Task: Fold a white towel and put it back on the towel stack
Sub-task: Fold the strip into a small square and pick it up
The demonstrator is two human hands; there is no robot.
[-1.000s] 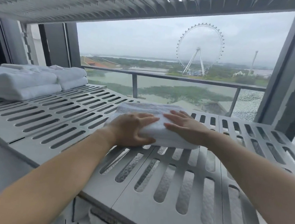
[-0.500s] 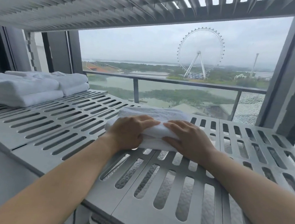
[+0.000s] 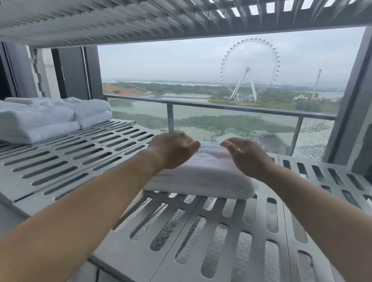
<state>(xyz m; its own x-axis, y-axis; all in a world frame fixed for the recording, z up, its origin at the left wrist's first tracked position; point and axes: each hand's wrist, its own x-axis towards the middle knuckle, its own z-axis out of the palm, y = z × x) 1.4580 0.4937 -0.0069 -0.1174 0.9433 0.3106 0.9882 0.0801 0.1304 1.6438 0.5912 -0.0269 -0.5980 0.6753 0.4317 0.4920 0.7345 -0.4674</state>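
White towel (image 3: 202,176) folded flat, left hand (image 3: 173,149) and right hand (image 3: 245,157) now lifted off, empty

No text, label, brand, number or sign can be read: none on the folded white towel (image 3: 202,176), the towel stack (image 3: 31,120) at far left, or the slatted grey shelf (image 3: 216,244).

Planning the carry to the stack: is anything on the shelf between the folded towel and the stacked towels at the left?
Nothing visible does. Only slotted shelf lies between the folded towel and the towel stack; the left hand and right hand hover over the towel, holding nothing.
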